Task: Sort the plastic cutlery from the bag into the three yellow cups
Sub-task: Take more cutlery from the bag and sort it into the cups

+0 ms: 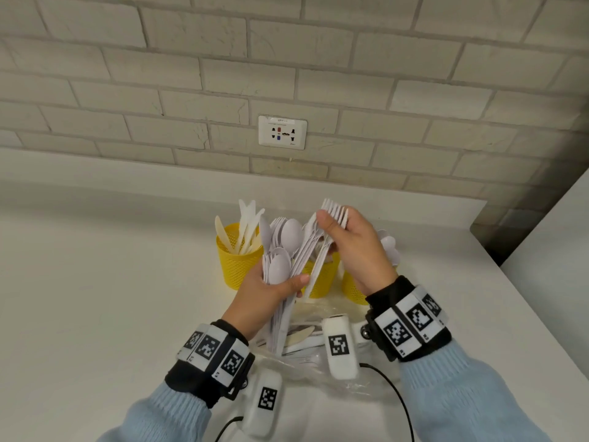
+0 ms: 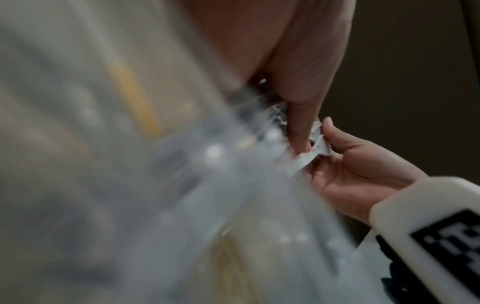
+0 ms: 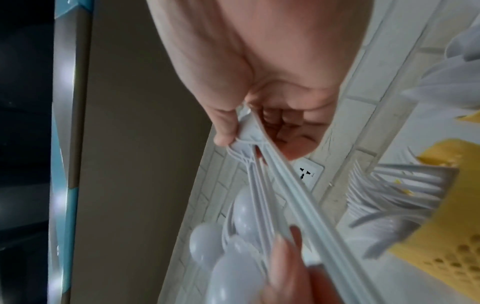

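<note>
From the head view, the left hand (image 1: 264, 291) grips a bundle of spoons (image 1: 280, 250) above the bag (image 1: 318, 362) on the desk (image 1: 95, 282). The right hand (image 1: 353, 247), at two o'clock from the left, pinches the forks (image 1: 334, 210). Three yellow cups (image 1: 239, 263) stand behind, the nine o'clock one holding knives (image 1: 247, 224). The left wrist view is mostly blurred. In the right wrist view, the fingers (image 3: 223, 125) clamp fork heads.

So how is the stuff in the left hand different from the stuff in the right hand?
The left hand grips a bunch of spoons with round bowls, by their handles; the right hand pinches a stack of forks with pointy prongs, near their heads. The spoons fan out; the forks sit nested together. Both are white plastic.
</note>
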